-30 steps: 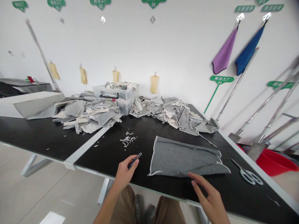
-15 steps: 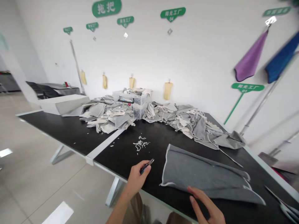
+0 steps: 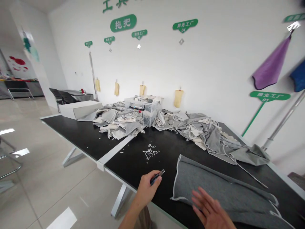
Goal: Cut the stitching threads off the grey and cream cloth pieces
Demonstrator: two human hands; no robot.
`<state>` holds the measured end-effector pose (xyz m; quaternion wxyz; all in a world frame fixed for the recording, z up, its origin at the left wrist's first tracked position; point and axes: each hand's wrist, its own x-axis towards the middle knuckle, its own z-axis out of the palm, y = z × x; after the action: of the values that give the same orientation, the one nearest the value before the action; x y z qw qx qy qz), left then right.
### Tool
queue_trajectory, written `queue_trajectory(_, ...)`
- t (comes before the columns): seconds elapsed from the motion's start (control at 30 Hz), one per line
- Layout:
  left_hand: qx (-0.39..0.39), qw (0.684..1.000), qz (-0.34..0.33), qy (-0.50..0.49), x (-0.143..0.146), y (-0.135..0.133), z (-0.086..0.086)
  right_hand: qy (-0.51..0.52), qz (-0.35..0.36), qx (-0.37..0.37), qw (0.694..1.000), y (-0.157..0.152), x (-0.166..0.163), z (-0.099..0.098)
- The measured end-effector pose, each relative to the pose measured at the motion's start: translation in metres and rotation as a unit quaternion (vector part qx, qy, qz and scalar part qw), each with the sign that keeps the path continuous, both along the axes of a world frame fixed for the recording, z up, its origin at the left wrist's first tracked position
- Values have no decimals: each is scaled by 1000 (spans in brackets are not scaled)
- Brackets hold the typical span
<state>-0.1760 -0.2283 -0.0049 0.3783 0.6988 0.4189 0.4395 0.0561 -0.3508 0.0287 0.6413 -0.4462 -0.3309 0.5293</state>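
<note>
My left hand (image 3: 148, 187) is closed round a pair of dark-handled thread snips (image 3: 157, 177), their metal tips pointing up and to the right above the black table. Fingers apart, my right hand (image 3: 211, 208) is held over the near edge of a grey cloth (image 3: 214, 183) with white stitched edging; its palm partly shows and it grips nothing. Whether its fingers touch the fabric I cannot tell. The cloth lies flattened on the table, to the right of the snips. Beyond my left hand lies a small heap of white thread scraps (image 3: 150, 152).
Piles of grey and white cloths (image 3: 119, 122) spread along the back of the black table (image 3: 128, 168), with more cloths (image 3: 202, 127) at the right. Between them stands a clear plastic box (image 3: 149, 117) full of cloths. A white box (image 3: 81, 109) sits at the far left.
My view has swung left, so things sit farther right in the picture. My right hand has lifted and turned, its fingers straighter and its palm showing. My left hand still holds the snips.
</note>
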Motion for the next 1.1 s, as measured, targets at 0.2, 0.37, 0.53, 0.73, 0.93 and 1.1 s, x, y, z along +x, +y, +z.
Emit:
queue_trajectory(0.2,8,1000,4,-15,1,1,5,312,166,45,934,135,-120,88)
queue_trajectory(0.37,6,997,-17,-72,-1,0,7,367,176,-37,913,231,-203,102)
queue_trajectory(0.53,0,990,-61,-130,-1,-2,8,375,196,-20,906,246,-218,86)
queue_trajectory(0.73,1,991,-52,-122,-1,-3,11,386,198,-16,901,245,-212,78)
queue_trajectory(0.93,5,996,-32,-78,-1,-2,10,305,214,-24,928,237,-201,84)
queue_trajectory(1.1,4,1000,-10,-28,-3,-2,9,-69,244,11,967,239,-163,75)
